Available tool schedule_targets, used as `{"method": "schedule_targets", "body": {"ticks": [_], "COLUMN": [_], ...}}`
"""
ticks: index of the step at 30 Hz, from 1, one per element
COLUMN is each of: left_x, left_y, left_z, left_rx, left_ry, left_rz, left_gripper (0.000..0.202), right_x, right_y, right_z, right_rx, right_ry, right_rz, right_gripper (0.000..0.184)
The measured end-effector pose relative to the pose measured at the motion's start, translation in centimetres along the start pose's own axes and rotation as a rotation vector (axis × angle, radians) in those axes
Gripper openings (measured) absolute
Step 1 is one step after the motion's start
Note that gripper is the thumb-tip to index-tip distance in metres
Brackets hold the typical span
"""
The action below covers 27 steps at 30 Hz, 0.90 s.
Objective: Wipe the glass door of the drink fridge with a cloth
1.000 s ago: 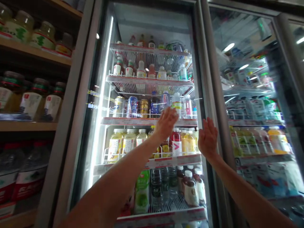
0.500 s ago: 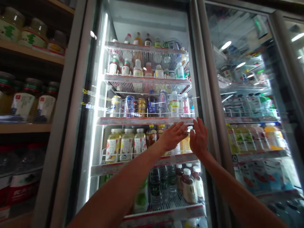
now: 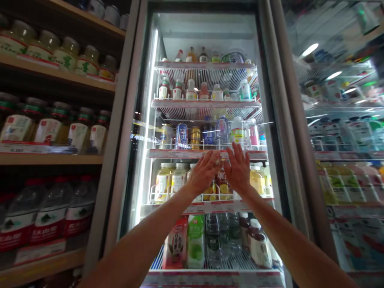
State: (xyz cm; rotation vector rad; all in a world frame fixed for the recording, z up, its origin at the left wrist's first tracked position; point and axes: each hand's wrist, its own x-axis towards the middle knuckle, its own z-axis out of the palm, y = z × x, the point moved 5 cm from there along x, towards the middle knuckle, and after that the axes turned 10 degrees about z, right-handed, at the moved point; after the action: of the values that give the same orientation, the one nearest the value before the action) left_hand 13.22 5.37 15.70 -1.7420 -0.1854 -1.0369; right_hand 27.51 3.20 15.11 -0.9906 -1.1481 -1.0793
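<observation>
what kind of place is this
Most likely a small grocery or convenience store: a lit glass-door drinks cooler, price strips along its shelves, and wooden shelves of jars and large water bottles on the left.

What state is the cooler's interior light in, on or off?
On. A bright strip runs down the left inner wall of the cooler, and the bottles on its shelves are brightly lit.

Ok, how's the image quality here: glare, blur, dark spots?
Head view: fridge interior bright, its light strip blown out; shelves at left dim; right door carries ceiling-light reflections and smear; left hand and right hand backlit, slightly soft; frame edges bow.
</observation>
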Motion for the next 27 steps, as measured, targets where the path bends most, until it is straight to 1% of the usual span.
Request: {"method": "schedule_targets", "body": {"ticks": [1, 2, 3, 4, 5, 6, 7, 8, 9, 10, 11, 13, 14, 15, 16, 17, 18, 20, 21, 22, 23, 24, 25, 26, 27], "left_x": [-0.6, -1.3, -2.2, -3.3, -4.4, -5.5, -6.4, -6.9, -7.0, -6.7, -6.2, -5.1, -4.9, -5.0, -5.4, -6.0, -6.7, -8.5, -9.2, -9.4, -9.2, -8.6, -7.7, -6.7, -5.7], "left_y": [-0.3, -1.6, -3.6, -6.0, -8.4, -10.3, -11.4, -11.8, -11.3, -10.0, -8.2, -4.4, -3.1, -2.6, -3.1, -4.4, -6.3, -10.2, -11.4, -11.8, -11.2, -10.0, -8.1, -5.8, -3.5], "left_z": [-0.2, -0.8, -1.9, -3.4, -4.9, -6.2, -7.2, -7.6, -7.5, -7.0, -6.0, -3.9, -3.2, -3.0, -3.3, -4.2, -5.3, -7.8, -8.6, -8.9, -8.6, -7.7, -6.4, -5.0, -3.5], "left_rx": [0.001, 0.025, 0.066, 0.116, 0.169, 0.214, 0.247, 0.263, 0.262, 0.243, 0.210, 0.126, 0.095, 0.079, 0.082, 0.107, 0.144, 0.249, 0.292, 0.318, 0.322, 0.302, 0.261, 0.207, 0.147], "left_ry": [-0.027, -0.021, 0.015, 0.071, 0.139, 0.209, 0.263, 0.291, 0.290, 0.260, 0.205, 0.068, 0.011, -0.026, -0.035, -0.010, 0.036, 0.197, 0.259, 0.297, 0.300, 0.272, 0.216, 0.151, 0.072], "left_rz": [0.031, -0.003, -0.092, -0.210, -0.344, -0.462, -0.552, -0.602, -0.603, -0.558, -0.472, -0.250, -0.156, -0.101, -0.097, -0.151, -0.250, -0.526, -0.640, -0.713, -0.732, -0.697, -0.611, -0.491, -0.339], "left_gripper": [0.043, 0.042, 0.041, 0.041, 0.040, 0.039, 0.038, 0.037, 0.037, 0.037, 0.037, 0.040, 0.042, 0.043, 0.043, 0.042, 0.041, 0.037, 0.037, 0.037, 0.037, 0.038, 0.039, 0.041, 0.043], "right_x": [0.0, 0.0, -0.1, -0.2, -0.4, -0.6, -0.7, -0.8, -0.8, -0.9, -0.9, -0.8, -0.8, -0.8, -0.9, -0.9, -0.9, -1.0, -1.0, -1.1, -1.1, -1.1, -1.1, -1.0, -1.0], "right_y": [-0.8, -1.3, -1.6, -1.7, -1.6, -1.5, -1.4, -1.3, -1.3, -1.2, -1.2, -1.2, -1.1, -1.1, -1.0, -0.9, -0.8, -0.7, -0.8, -0.8, -0.9, -1.0, -1.1, -1.2, -1.1], "right_z": [0.5, 0.8, 1.1, 1.3, 1.4, 1.5, 1.5, 1.5, 1.5, 1.4, 1.4, 1.3, 1.3, 1.2, 1.2, 1.2, 1.3, 1.3, 1.4, 1.5, 1.5, 1.6, 1.6, 1.6, 1.5], "right_rx": [-0.008, -0.018, -0.029, -0.039, -0.046, -0.051, -0.054, -0.056, -0.055, -0.051, -0.047, -0.037, -0.032, -0.029, -0.027, -0.026, -0.024, -0.019, -0.016, -0.012, -0.008, -0.003, 0.000, 0.002, 0.002], "right_ry": [-0.017, -0.032, -0.044, -0.054, -0.065, -0.072, -0.079, -0.084, -0.083, -0.080, -0.076, -0.059, -0.048, -0.040, -0.032, -0.025, -0.019, -0.010, -0.007, -0.005, -0.005, -0.006, -0.010, -0.012, -0.013], "right_rz": [-0.008, -0.010, -0.006, -0.001, 0.000, -0.002, -0.006, -0.011, -0.013, -0.015, -0.016, -0.014, -0.012, -0.011, -0.007, -0.004, -0.001, 0.001, -0.002, -0.005, -0.008, -0.010, -0.010, -0.008, -0.005], "right_gripper": [0.048, 0.048, 0.048, 0.047, 0.047, 0.047, 0.047, 0.047, 0.046, 0.046, 0.046, 0.046, 0.046, 0.047, 0.047, 0.048, 0.049, 0.050, 0.050, 0.051, 0.051, 0.051, 0.052, 0.051, 0.051]}}
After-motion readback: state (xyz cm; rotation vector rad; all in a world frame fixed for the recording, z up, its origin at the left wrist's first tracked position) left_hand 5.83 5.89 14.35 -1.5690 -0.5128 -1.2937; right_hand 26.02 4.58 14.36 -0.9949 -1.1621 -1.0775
